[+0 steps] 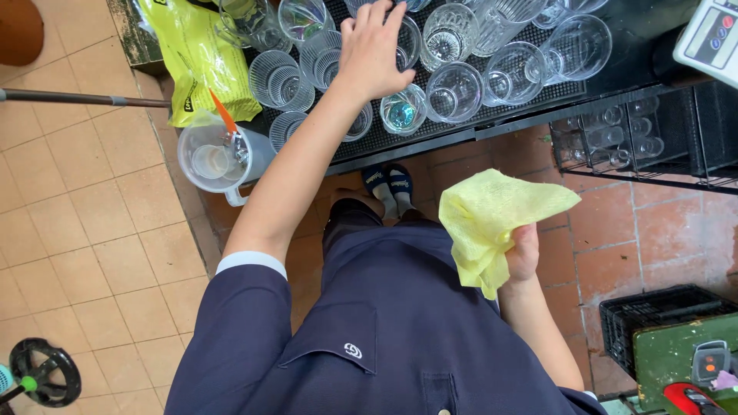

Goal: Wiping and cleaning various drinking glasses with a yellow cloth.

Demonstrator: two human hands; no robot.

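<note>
My left hand (374, 48) reaches out over a black rubber mat (461, 127) crowded with several clear drinking glasses. Its spread fingers rest on the rim of one glass (405, 42) near the middle of the mat. A small glass (403, 111) with a bluish base stands just below that hand. My right hand (524, 252) hangs lower, near my waist, gripping a crumpled yellow cloth (492, 223) that fans out above the fist.
A clear plastic jug (217, 161) with an orange straw sits at the mat's left corner, beside a yellow bag (196, 54). A black wire rack (646, 138) of small glasses stands right. A black crate (653, 315) and green machine (684, 361) are lower right.
</note>
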